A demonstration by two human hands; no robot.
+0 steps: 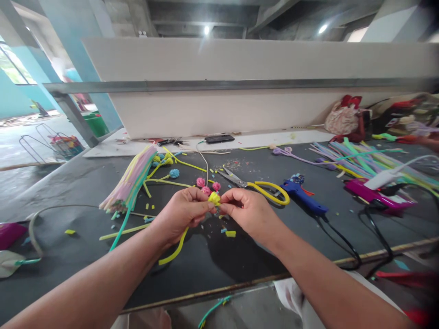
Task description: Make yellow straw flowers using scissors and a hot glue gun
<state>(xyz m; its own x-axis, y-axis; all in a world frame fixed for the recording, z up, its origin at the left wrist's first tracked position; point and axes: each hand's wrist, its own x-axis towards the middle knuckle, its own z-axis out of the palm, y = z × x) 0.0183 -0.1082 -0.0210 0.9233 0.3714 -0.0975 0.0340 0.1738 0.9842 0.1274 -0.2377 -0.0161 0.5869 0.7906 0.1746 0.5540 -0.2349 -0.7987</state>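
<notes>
My left hand (187, 211) pinches a small yellow flower (214, 198) that looks made of pipe cleaner, and its yellow stem (178, 250) hangs down below the palm. From the other side the fingertips of my right hand (249, 211) are closed on the same flower's edge. Just beyond my fingers lie several pink flower heads (200, 182). A blue flower head (174, 173) is farther left. Scissors with yellow handles (270, 192) lie partly spread behind my right hand, with a blue glue gun (303, 197) to their right.
A bundle of pastel pipe cleaners (132, 180) lies at left, another loose pile (356, 157) at right. A black phone (219, 138) is at the back. A magenta power strip (380, 195) with cords sits right. A person's hand (430, 142) shows at the right edge.
</notes>
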